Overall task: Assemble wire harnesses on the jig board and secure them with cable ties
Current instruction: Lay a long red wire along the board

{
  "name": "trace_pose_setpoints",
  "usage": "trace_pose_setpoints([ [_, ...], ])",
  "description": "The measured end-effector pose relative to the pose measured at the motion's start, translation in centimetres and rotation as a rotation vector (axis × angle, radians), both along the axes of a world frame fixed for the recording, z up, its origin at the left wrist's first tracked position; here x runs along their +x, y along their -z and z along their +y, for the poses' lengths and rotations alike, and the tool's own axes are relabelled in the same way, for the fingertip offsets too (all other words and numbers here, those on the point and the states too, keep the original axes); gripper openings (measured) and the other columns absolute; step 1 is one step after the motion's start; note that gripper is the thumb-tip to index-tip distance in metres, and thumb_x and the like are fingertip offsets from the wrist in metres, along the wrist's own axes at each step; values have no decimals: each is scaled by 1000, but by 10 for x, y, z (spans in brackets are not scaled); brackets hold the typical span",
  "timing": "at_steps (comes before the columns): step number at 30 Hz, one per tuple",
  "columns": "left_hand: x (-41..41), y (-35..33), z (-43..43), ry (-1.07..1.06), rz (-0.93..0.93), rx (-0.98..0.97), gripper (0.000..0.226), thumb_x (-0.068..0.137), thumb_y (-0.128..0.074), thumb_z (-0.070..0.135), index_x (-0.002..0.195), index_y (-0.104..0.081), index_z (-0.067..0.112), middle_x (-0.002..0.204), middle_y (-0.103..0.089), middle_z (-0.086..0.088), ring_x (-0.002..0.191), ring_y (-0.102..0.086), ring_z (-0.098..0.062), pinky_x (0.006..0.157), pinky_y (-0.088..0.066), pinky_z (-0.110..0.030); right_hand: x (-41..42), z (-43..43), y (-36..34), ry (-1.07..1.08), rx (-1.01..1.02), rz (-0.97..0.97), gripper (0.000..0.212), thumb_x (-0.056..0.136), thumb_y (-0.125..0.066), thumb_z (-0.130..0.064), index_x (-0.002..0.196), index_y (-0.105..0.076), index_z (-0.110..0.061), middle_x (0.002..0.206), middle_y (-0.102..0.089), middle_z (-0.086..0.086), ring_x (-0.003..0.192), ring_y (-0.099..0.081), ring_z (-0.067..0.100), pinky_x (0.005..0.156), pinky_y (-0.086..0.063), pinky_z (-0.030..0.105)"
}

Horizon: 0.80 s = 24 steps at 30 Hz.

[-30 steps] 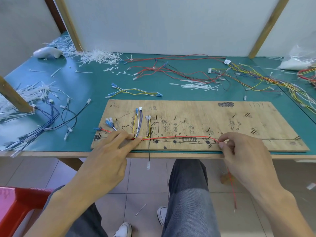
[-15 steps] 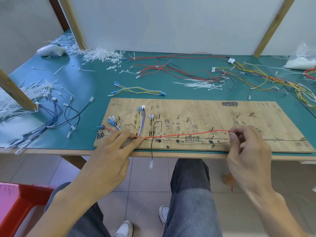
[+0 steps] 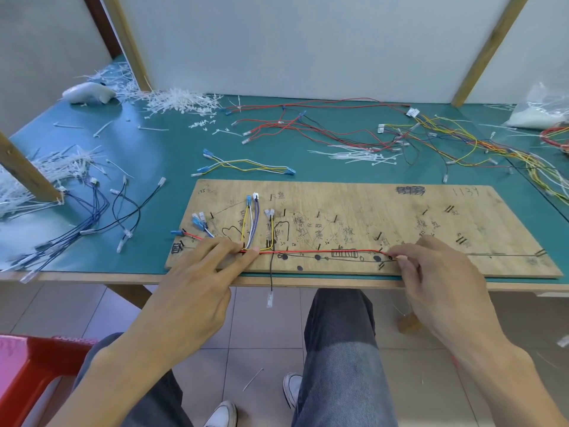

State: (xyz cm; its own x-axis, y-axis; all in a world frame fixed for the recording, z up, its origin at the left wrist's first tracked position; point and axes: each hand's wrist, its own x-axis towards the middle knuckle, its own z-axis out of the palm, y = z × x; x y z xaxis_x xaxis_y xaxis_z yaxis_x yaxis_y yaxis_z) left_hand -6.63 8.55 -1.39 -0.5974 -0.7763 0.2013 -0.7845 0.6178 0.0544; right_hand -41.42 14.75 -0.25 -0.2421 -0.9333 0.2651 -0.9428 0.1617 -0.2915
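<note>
Red wire (image 3: 320, 251) lies taut along the near edge of the jig board (image 3: 354, 204), running left to right between my two hands. My left hand (image 3: 197, 291) reaches in palm down from the near left, fingers stretched flat, the fingertips (image 3: 254, 250) pressing the wire onto the board where the yellow and purple wires (image 3: 250, 223) loop down to meet it. My right hand (image 3: 437, 278) comes in from the near right, knuckles up, thumb and forefinger closed in a pinch on the wire's right part just past a black peg (image 3: 381, 249). Left of my left hand the wire goes on to a blue terminal (image 3: 176, 233) near the board's left end.

Both wrists hang off the near table edge (image 3: 308, 280), over my knees. A black wire (image 3: 271, 278) dangles over that edge between my hands. Right of my right hand the board is mostly bare. Loose cable ties (image 3: 360, 155) and a tangle of coloured wires (image 3: 446, 140) lie on the green mat (image 3: 154, 155), far beyond the board.
</note>
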Motion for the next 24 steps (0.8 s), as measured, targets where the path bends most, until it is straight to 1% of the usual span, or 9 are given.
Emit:
trace_pose_setpoints([
  [2, -1, 1, 0, 8, -6, -29, 77, 75, -77, 5, 148, -58, 22, 130, -60, -3, 120, -58, -27, 91, -57, -43, 5, 8, -4, 1, 47, 33, 24, 101, -60, -22, 109, -79, -33, 85, -56, -7, 79, -60, 28, 59, -50, 40],
  [6, -2, 1, 0, 5, -15, -43, 77, 73, -79, 4, 145, -60, 22, 128, -61, -3, 120, -59, -28, 89, -58, -44, 11, 11, -15, 34, 136, 95, 21, 100, -60, -34, 110, -80, -33, 98, -55, -9, 101, -53, 21, 64, -48, 37],
  [8, -2, 1, 0, -1, -23, -34, 76, 74, -78, 4, 146, -59, 22, 130, -60, -3, 121, -59, -28, 90, -58, -45, 13, 7, -21, 36, 79, 86, 22, 98, -64, -34, 109, -79, -22, 107, -57, -5, 107, -53, 24, 71, -50, 40],
  [10, -2, 1, 1, -8, -24, -22, 76, 76, -78, 5, 147, -58, 23, 131, -60, -3, 122, -58, -28, 91, -58, -45, 18, -1, -26, 11, 21, 70, 27, 99, -66, -27, 120, -75, -13, 116, -59, 1, 112, -53, 28, 84, -53, 44],
  [12, -2, -1, 1, -11, -16, -3, 76, 77, -77, 4, 148, -58, 23, 131, -60, -3, 123, -57, -28, 93, -58, -46, 26, -11, -27, -64, 25, 60, 29, 101, -63, -24, 127, -72, -15, 119, -58, 2, 115, -51, 27, 89, -53, 44],
  [16, -3, -6, 3, -11, 3, 9, 77, 74, -80, 3, 146, -60, 21, 129, -62, -3, 121, -60, -29, 91, -57, -44, 37, -23, -17, -85, 127, 78, 26, 106, -53, -31, 117, -76, -24, 108, -56, -4, 106, -50, 21, 82, -48, 37],
  [20, -4, -8, 5, -25, 69, 65, 74, 81, -73, 2, 150, -54, 21, 136, -57, 0, 127, -54, -24, 100, -55, -45, 32, -15, -12, -54, 51, 33, 21, 101, -63, -25, 106, -82, -18, 97, -61, -2, 96, -56, 25, 77, -46, 37],
  [22, -3, -8, 5, -32, 85, 76, 71, 85, -69, 3, 151, -52, 22, 142, -54, 2, 135, -48, -24, 107, -50, -46, 31, -12, -10, -52, 48, 21, 19, 99, -66, -26, 105, -82, -17, 96, -62, 0, 97, -58, 27, 78, -45, 37],
  [24, -2, -9, 3, -40, 97, 63, 74, 83, -68, 1, 151, -51, 22, 141, -55, 1, 138, -45, -26, 110, -46, -50, 30, -13, -12, -23, 46, 5, 21, 99, -66, -30, 108, -80, -18, 97, -63, 1, 100, -58, 29, 79, -47, 39],
])
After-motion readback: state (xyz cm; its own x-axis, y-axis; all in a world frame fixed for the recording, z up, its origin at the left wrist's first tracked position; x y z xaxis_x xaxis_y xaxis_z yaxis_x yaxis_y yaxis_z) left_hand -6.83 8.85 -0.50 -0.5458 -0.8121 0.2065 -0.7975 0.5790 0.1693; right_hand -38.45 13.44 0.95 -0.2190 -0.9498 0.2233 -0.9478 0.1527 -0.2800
